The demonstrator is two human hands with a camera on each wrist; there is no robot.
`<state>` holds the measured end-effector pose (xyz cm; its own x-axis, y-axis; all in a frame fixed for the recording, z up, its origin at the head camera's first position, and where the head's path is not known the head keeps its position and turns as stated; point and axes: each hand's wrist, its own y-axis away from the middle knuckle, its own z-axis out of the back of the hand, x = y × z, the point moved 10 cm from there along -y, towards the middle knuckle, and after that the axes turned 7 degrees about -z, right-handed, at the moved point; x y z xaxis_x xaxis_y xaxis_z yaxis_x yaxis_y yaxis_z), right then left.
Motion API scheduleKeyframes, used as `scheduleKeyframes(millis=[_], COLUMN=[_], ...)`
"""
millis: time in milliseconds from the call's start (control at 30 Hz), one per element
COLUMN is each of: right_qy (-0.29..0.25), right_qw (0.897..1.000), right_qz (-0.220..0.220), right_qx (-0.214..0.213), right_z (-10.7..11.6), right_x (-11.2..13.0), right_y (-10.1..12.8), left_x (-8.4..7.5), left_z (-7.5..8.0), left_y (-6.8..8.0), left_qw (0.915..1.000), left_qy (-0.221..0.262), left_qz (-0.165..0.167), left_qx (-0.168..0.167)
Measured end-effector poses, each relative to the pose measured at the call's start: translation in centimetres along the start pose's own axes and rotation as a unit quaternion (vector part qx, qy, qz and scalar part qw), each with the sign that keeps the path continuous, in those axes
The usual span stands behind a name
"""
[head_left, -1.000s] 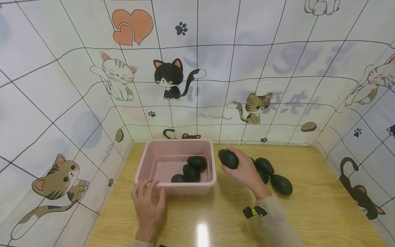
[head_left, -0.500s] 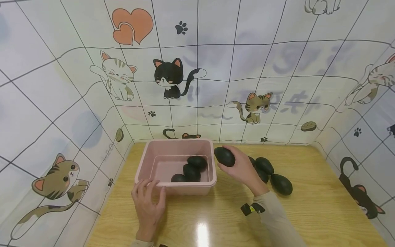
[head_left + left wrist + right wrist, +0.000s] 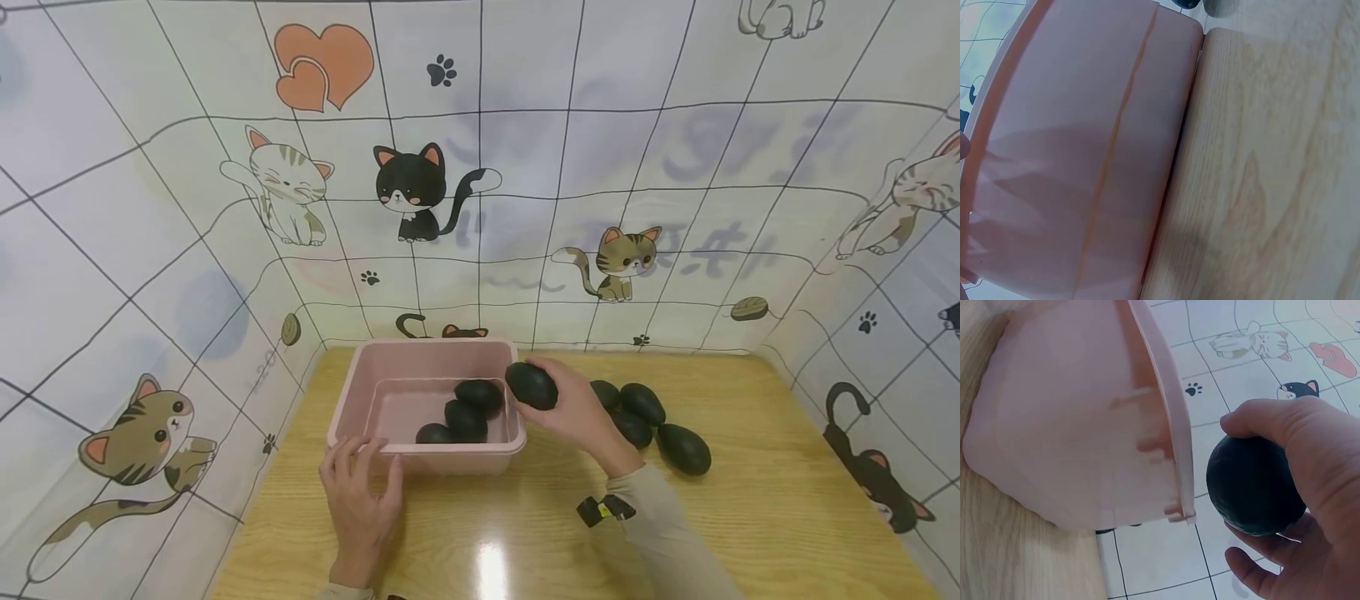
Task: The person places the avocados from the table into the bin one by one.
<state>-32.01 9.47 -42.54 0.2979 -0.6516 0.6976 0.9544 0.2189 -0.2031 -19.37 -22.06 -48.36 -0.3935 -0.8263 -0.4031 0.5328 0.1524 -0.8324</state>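
A dark green avocado (image 3: pixel 531 386) is in my right hand (image 3: pixel 573 408), gripped between thumb and fingers. It is held up at the right rim of a pink plastic bin (image 3: pixel 426 459). In the right wrist view, the avocado (image 3: pixel 1254 487) is a little apart from the bin's rim (image 3: pixel 1175 419). My left hand (image 3: pixel 360 500) holds the bin's front rim near its left corner, fingers over the edge and thumb against the outer wall. Several avocados (image 3: pixel 467 420) lie inside the bin, toward its right side. Only a fingertip (image 3: pixel 964 146) of that hand shows in the left wrist view.
Several more avocados (image 3: pixel 684 448) lie grouped on the wooden table (image 3: pixel 780 500), right of my right hand. White sheets (image 3: pixel 517 158) printed with cats and grid lines rise behind the table and on both sides.
My right hand has carried the avocado leftward, from beside the bin to its right rim. More of the loose avocados behind the hand now show. The left hand has kept its place.
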Motion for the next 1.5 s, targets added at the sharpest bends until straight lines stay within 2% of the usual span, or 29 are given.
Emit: scheduleKeyframes(millis=[300,633,867,1267,1500], right_qy=[0.003,0.011,0.010,0.018,0.025], right_qw=[1.000,0.998,0.998,0.997,0.996], right_qz=[-0.006,-0.014,0.000,0.022,0.009], right_qx=[0.030,0.060,0.062,0.070,0.083], right_z=[-1.5,-2.3,-2.7,-3.5,-4.1], right_x=[0.6,1.7,2.2,3.0,2.9], right_y=[0.2,0.4,0.4,0.3,0.2], left_x=[0.0,0.3,0.1,0.2,0.0], left_z=[-0.1,-0.4,-0.2,-0.3,0.0], left_y=[0.1,0.2,0.1,0.3,0.1], left_qw=[1.0000,0.9993,0.9998,0.9995,0.9999], left_qy=[-0.003,-0.006,-0.006,-0.010,-0.008], left_qz=[-0.002,0.019,0.007,0.015,0.002], left_qx=[0.005,0.032,0.016,0.025,0.006])
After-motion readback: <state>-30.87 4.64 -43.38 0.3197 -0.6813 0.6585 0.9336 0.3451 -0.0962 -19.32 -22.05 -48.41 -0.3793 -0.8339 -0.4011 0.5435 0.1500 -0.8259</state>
